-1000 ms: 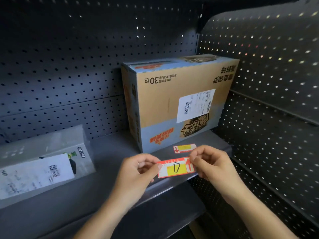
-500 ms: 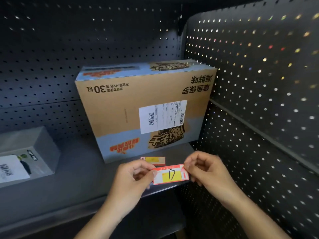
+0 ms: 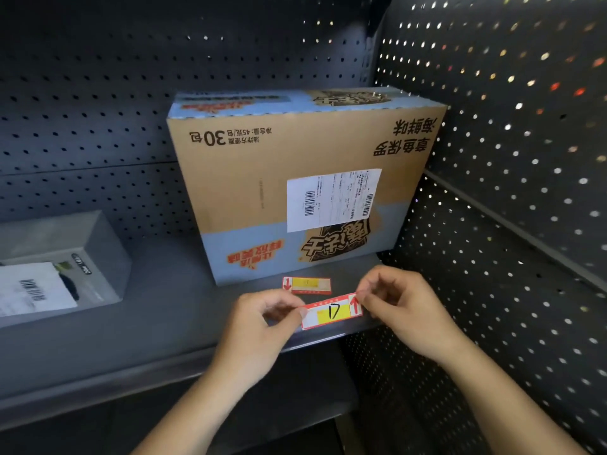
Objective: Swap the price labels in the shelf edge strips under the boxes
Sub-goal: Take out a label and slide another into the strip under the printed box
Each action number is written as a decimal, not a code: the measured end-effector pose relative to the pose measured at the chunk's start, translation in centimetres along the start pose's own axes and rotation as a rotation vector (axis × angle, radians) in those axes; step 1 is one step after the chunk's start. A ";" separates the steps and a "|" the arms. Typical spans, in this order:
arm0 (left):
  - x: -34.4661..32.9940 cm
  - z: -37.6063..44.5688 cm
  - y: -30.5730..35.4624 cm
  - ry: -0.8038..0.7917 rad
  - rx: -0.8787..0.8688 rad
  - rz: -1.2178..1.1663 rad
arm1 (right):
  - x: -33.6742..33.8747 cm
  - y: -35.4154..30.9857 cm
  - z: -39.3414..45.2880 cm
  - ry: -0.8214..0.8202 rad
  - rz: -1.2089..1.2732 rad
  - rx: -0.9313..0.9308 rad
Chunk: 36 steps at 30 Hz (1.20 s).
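Hands (image 3: pixel 331 315) still pinching price label (image 3: pixel 332 311); view shifted left.

Free room and obstacles on the shelf

A big cardboard box (image 3: pixel 305 188) is filling the shelf's (image 3: pixel 164 316) right rear corner, standing against the perforated side wall (image 3: pixel 512 178), while a grey box (image 3: pixel 62 261) is sitting at the left edge; the bare stretch between them is lying open for reaching. A loose label (image 3: pixel 307 285) is lying near the front edge, just ahead of the cardboard box.
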<state>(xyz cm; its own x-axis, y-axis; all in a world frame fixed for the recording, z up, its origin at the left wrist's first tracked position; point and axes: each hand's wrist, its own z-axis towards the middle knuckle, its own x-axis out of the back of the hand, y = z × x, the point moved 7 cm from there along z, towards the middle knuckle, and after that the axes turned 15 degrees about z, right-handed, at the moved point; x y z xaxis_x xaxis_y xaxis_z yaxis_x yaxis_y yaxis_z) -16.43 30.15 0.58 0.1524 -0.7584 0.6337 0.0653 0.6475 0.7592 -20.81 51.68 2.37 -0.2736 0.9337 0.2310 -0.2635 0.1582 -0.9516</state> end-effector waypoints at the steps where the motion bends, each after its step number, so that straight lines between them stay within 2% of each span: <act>1: 0.0 0.1 -0.1 0.013 -0.006 0.036 | 0.1 0.1 0.1 0.000 -0.005 0.001; 10: 0.4 -0.3 -0.3 0.150 0.010 0.321 | -1.0 1.3 0.8 0.008 -0.154 0.064; 18: -0.7 -1.0 0.9 0.188 -0.159 0.666 | -1.3 1.8 1.0 0.033 -0.353 0.159; 27: -1.7 -1.4 0.6 0.163 -0.172 0.786 | -2.2 2.5 -0.3 -0.020 -0.508 0.214; 36: -1.9 -1.5 0.7 0.123 -0.176 0.801 | -2.1 2.4 -0.4 -0.021 -0.506 0.209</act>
<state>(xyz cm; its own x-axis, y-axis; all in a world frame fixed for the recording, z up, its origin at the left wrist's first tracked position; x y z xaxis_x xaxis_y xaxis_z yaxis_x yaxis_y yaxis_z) -15.17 32.15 -0.31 0.3245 -0.0552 0.9443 0.0426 0.9981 0.0437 -20.53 50.28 -0.51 -0.0825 0.7511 0.6551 -0.5448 0.5164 -0.6607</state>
